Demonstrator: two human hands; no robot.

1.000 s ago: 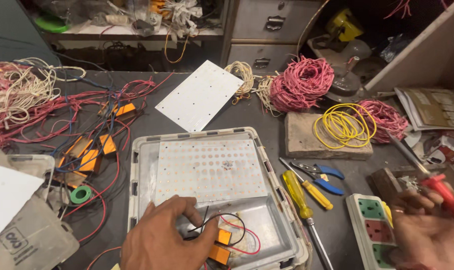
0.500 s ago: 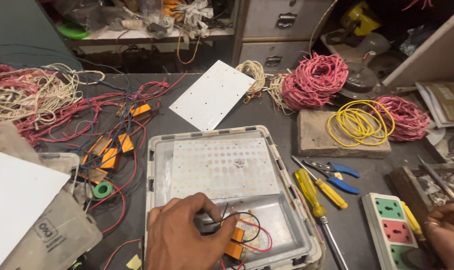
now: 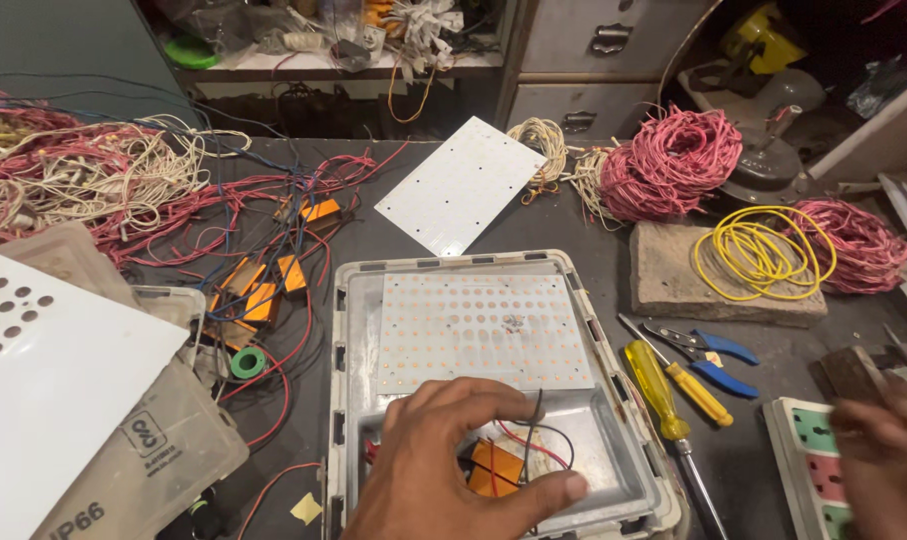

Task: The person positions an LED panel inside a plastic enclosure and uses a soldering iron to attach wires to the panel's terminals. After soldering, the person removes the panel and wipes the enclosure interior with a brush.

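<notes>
At the bottom centre of the frame, the left hand (image 3: 453,460) rests inside the grey floodlight housing (image 3: 345,400), its fingers (image 3: 558,487) curled with thumb and forefinger apart around a small orange driver module (image 3: 495,470) and its red and black wires (image 3: 533,445). At the lower right edge the right hand (image 3: 888,465) is blurred over a white power strip (image 3: 808,470); whether its fingers are apart or together cannot be told. Above the left hand, a white LED board (image 3: 483,330) lies in the housing. Right of the housing on the bench (image 3: 573,220) lie a yellow screwdriver (image 3: 663,390) and blue-handled pliers (image 3: 703,350). Farther up, a yellow wire coil (image 3: 758,250) sits on a stone block (image 3: 663,280), with a red wire coil (image 3: 668,160) beyond.
</notes>
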